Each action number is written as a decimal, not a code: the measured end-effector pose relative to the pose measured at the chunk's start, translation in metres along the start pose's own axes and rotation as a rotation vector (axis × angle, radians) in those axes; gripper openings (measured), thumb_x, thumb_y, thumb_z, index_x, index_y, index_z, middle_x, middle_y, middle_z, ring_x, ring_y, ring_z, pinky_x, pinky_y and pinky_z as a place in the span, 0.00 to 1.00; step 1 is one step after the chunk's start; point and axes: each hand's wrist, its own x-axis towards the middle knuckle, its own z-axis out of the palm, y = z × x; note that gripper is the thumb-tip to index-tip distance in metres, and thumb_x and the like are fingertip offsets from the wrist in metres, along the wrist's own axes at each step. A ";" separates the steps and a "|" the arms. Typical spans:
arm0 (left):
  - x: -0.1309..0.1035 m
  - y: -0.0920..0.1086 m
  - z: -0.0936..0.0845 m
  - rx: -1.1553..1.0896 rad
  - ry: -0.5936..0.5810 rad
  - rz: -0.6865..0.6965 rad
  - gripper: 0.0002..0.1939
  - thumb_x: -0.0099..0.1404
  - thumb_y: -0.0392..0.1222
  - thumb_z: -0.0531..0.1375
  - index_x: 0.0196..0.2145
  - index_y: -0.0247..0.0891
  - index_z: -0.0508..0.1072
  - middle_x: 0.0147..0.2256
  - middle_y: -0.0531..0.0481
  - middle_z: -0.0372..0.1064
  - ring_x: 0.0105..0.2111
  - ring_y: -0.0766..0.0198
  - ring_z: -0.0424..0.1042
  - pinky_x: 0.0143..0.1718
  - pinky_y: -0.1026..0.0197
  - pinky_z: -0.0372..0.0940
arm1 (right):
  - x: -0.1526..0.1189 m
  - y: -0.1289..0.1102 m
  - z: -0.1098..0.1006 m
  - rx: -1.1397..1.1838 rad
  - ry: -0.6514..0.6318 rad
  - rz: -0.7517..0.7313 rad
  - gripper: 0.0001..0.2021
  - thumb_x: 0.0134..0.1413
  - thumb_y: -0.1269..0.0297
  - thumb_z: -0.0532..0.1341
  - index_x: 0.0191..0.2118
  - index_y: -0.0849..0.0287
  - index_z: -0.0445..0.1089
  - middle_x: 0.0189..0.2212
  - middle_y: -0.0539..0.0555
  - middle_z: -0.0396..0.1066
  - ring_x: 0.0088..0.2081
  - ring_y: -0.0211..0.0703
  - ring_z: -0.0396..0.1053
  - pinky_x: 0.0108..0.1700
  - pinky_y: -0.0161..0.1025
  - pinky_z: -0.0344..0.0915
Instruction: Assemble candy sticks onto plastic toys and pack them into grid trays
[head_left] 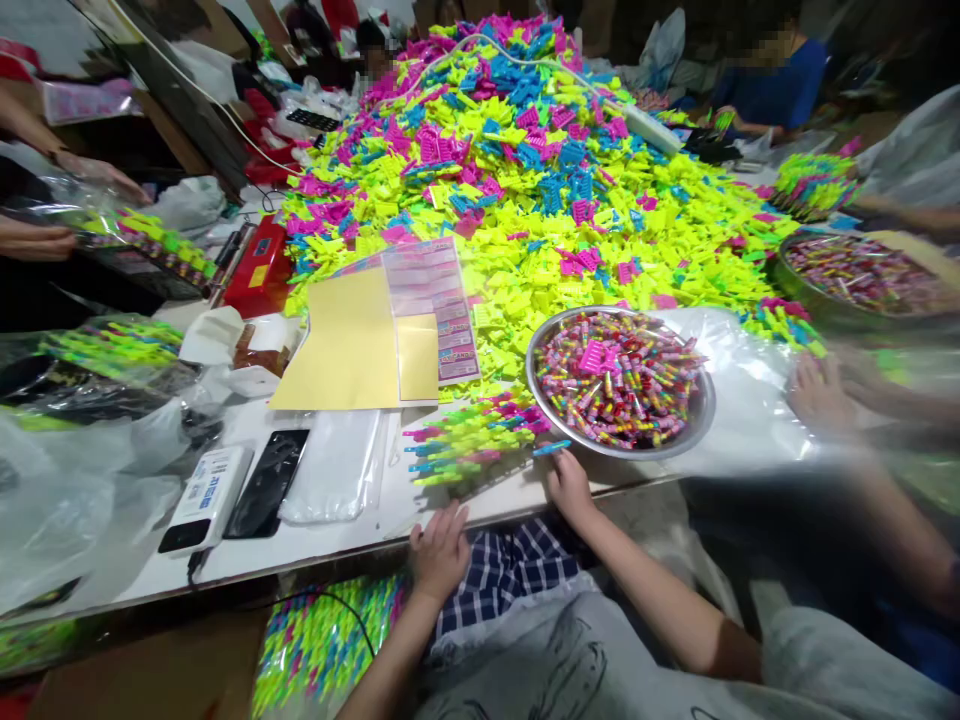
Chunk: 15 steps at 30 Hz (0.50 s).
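My right hand [571, 490] pinches a small blue plastic piece [552, 448] just in front of the steel bowl. Beside it on the table stands a block of pink, blue and yellow-green plastic pieces [472, 440] in close rows. My left hand [439, 552] is at the table's front edge, below that block, its fingers extended and apparently holding nothing. The steel bowl [534, 392] is full of small wrapped candies [637, 385], with a pink plastic piece [598, 357] lying on top.
A large heap of plastic pieces [525, 190] covers the table's back. Yellow card [337, 340], clear bags [330, 470], a black phone [266, 485] and a white power bank [206, 500] lie left. A co-worker's blurred hand [817, 390] is right; another person's hands [37, 240] hold a packed tray left.
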 end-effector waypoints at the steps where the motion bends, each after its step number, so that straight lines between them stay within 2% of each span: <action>1: 0.000 0.000 0.000 0.004 0.034 0.019 0.19 0.56 0.37 0.53 0.46 0.49 0.70 0.46 0.50 0.70 0.45 0.56 0.66 0.53 0.50 0.41 | -0.001 0.001 0.001 -0.007 0.001 -0.008 0.14 0.52 0.72 0.48 0.41 0.63 0.67 0.37 0.60 0.70 0.41 0.47 0.68 0.44 0.44 0.65; 5: 0.001 0.000 0.002 -0.004 0.103 0.046 0.19 0.56 0.36 0.53 0.45 0.48 0.70 0.45 0.50 0.70 0.44 0.58 0.66 0.54 0.51 0.40 | -0.003 0.002 0.003 -0.048 -0.017 -0.039 0.16 0.49 0.75 0.48 0.43 0.61 0.66 0.39 0.60 0.69 0.42 0.46 0.67 0.44 0.42 0.65; 9: 0.000 0.000 0.005 0.022 0.141 0.060 0.19 0.55 0.37 0.53 0.45 0.48 0.70 0.44 0.50 0.71 0.43 0.58 0.66 0.54 0.51 0.39 | -0.004 0.003 0.005 -0.107 -0.038 -0.045 0.13 0.50 0.75 0.48 0.37 0.62 0.67 0.33 0.60 0.68 0.38 0.47 0.66 0.40 0.42 0.65; 12: 0.000 0.000 0.006 0.031 0.139 0.059 0.19 0.55 0.37 0.53 0.45 0.48 0.70 0.45 0.50 0.71 0.43 0.57 0.66 0.54 0.51 0.39 | -0.005 0.003 0.006 -0.142 -0.041 -0.046 0.11 0.51 0.74 0.48 0.32 0.62 0.67 0.30 0.60 0.67 0.35 0.47 0.65 0.38 0.42 0.64; 15: 0.000 -0.002 0.006 0.028 0.131 0.062 0.19 0.56 0.38 0.53 0.46 0.48 0.69 0.45 0.50 0.71 0.43 0.57 0.66 0.54 0.51 0.39 | -0.004 0.002 0.005 -0.170 -0.038 -0.051 0.12 0.50 0.74 0.48 0.33 0.62 0.68 0.30 0.59 0.67 0.35 0.46 0.65 0.38 0.41 0.63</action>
